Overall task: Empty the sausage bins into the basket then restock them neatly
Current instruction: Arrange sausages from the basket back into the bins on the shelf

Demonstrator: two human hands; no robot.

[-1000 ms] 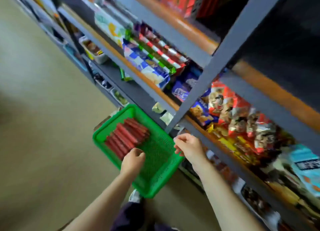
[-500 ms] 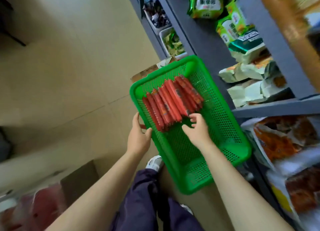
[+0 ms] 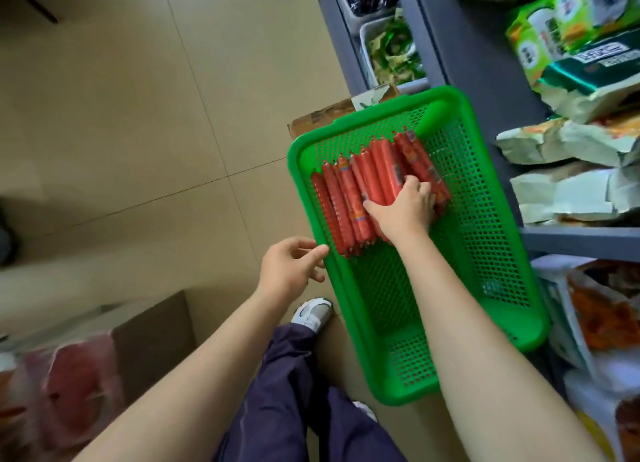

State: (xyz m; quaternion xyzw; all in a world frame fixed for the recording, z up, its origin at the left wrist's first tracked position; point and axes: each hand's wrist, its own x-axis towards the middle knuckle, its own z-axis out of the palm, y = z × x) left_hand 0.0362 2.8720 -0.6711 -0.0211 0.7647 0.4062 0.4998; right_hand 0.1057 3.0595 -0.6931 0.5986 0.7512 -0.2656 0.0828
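Nearest to you are your own legs in dark purple trousers (image 3: pixel 291 392), with one white shoe (image 3: pixel 313 314) planted on the tan tiled floor (image 3: pixel 138 115). At your lower left stands an open cardboard box (image 3: pixel 149 326) holding blurred red packets (image 3: pixel 69 375).

Both forearms reach forward from the bottom of the view. Your left hand (image 3: pixel 289 269) hovers just beside the near left rim of the green basket (image 3: pixel 460 323); its fingers are loosely curled and slightly apart, holding nothing, and the fingertips come right up to the rim, though you cannot tell whether they touch it.

Your right hand (image 3: pixel 405 207) is inside the basket, laid palm-down over the sausages (image 3: pixel 349 194). The thumb is spread out to the left across the middle ones and the fingers bend down over the right side of the pile, so it clasps a bunch of them together.

The sausages are red, long and thin, lying side by side in a row in the far half of the basket, slanting up to the right. The near half of the basket shows only its perforated green floor. The basket itself sits tilted, its right side close to the grey shelving (image 3: pixel 460 45).

Behind the basket's far left corner a brown carton (image 3: pixel 318 115) peeks out. Farther on, a lower shelf carries a white bin (image 3: pixel 365 49) of green packets and another of dark ones. To the right, higher shelves hold pale crumpled snack bags (image 3: pixel 568 198), green packs (image 3: pixel 540 28) and orange bags (image 3: pixel 606 316).
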